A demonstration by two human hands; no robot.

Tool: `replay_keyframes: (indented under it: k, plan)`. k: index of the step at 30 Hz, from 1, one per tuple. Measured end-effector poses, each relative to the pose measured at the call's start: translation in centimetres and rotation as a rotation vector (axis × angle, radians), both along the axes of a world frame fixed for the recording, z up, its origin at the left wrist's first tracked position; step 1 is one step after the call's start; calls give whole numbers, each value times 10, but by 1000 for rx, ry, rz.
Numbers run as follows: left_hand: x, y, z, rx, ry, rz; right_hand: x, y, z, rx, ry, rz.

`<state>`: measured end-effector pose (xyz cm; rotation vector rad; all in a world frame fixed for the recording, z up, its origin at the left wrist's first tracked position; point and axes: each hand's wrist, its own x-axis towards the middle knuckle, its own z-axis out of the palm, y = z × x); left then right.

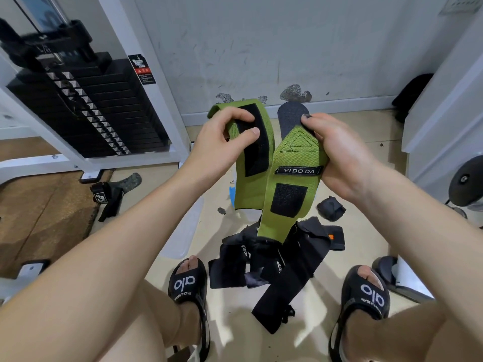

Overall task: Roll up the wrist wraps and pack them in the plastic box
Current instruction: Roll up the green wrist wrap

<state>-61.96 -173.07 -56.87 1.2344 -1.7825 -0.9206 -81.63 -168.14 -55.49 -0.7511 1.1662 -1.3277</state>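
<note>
**Green wrap up in both hands**

Between our knees, above the floor point(326, 296), we hold the green wrist wrap point(285, 205). Left hand point(222, 142) pinches one velcro end, right hand point(337, 152) grips the other. Light, soft, floppy fabric w/ grabby velcro; best held at the ends. Black wraps point(271, 259) lie on the floor; weight stack point(86, 108) stands left.

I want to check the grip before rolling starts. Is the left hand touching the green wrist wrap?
Touching. The head view shows the left hand with thumb and fingers pinching the upper end of the green wrist wrap.
</note>
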Motion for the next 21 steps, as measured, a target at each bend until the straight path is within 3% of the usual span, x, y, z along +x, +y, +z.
replay_keyframes:
  k: [21]
  plan:
    - [-17,11,7,2,150,-189,8,5,2,-124,-4,13]
